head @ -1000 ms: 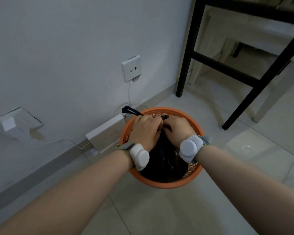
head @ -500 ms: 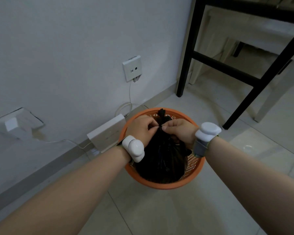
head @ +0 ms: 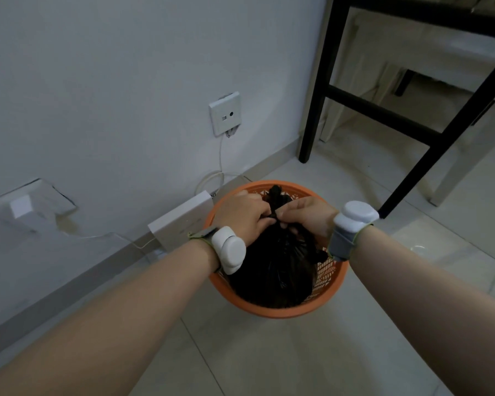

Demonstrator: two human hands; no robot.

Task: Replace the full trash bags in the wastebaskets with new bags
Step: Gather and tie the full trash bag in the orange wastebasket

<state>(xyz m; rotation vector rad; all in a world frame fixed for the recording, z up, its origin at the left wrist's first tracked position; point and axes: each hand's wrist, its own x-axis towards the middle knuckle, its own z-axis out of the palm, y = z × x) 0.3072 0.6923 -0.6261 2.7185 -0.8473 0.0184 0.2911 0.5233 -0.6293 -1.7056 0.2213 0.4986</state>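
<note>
Head view — left hand (head: 242,217), right hand (head: 309,215) fingers (head: 259,221) pinch one trash bag (head: 275,267) in one wastebasket (head: 283,311) — white box (head: 180,224) to their left.

My L hand (head: 240,215) & R hand (head: 309,215) have rolled apart and now pinch the trash bag (head: 272,270) neck; its gathered top has popped up behind my knuckles.

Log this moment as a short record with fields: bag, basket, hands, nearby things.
bag: black trash bag, top gathered, sitting inside the basket
basket: orange wastebasket on the tiled floor beside the wall
hands: left hand and right hand both pinch the bag's gathered top
nearby: white box left of the basket; wall socket; black table leg behind
</note>
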